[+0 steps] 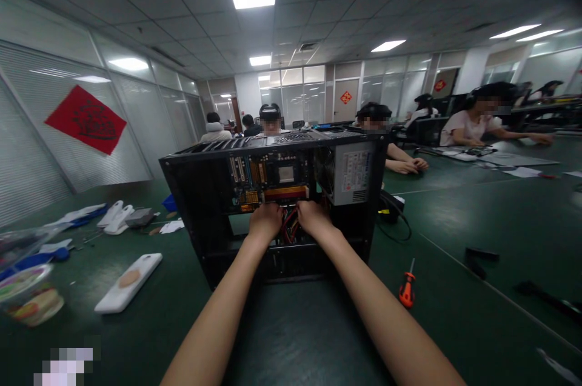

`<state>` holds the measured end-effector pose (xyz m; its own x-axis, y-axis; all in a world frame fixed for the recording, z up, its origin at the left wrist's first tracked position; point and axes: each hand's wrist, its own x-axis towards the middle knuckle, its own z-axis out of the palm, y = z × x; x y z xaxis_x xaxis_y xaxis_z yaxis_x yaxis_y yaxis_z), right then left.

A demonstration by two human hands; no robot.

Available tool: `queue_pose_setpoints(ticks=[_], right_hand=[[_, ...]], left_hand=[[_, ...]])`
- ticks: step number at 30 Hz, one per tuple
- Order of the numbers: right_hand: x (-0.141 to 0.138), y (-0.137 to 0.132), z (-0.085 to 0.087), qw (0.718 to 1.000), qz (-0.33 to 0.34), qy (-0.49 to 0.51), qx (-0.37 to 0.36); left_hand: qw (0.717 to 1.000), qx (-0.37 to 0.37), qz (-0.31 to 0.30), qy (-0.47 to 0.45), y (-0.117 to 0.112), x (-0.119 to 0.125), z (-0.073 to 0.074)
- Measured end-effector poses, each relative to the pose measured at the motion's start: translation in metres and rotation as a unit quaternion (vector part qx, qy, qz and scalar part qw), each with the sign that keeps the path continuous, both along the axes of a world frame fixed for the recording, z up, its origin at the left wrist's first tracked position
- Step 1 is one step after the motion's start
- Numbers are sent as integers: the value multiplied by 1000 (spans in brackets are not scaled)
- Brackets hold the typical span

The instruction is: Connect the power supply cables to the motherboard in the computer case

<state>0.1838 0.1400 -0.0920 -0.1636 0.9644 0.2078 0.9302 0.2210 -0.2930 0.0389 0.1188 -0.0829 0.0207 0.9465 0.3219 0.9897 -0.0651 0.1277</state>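
Note:
An open black computer case stands on the table, its inside turned towards me. My left hand is closed inside it, just below the motherboard; what its fingers hold is hidden. Beside it my right hand is closed on a bundle of red, black and yellow cables, which hangs between both hands. Red and yellow memory slots lie just above the hands. The silver power supply sits in the upper right of the case.
An orange and black screwdriver lies right of the case. On the left are a white phone and a plastic food tub. A black cable curls by the case. Across the table, a person's hands rest; other people sit farther back.

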Motion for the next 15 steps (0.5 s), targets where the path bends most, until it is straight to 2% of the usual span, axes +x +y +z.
queue_pose_setpoints(ticks=[10, 15], right_hand=[[0, 0, 1, 1000, -21, -17, 8], [-2, -19, 9, 997, -18, -20, 71]], left_hand=[[1000, -7, -1, -3, 4, -2, 2], [999, 12, 1, -30, -2, -4, 0]])
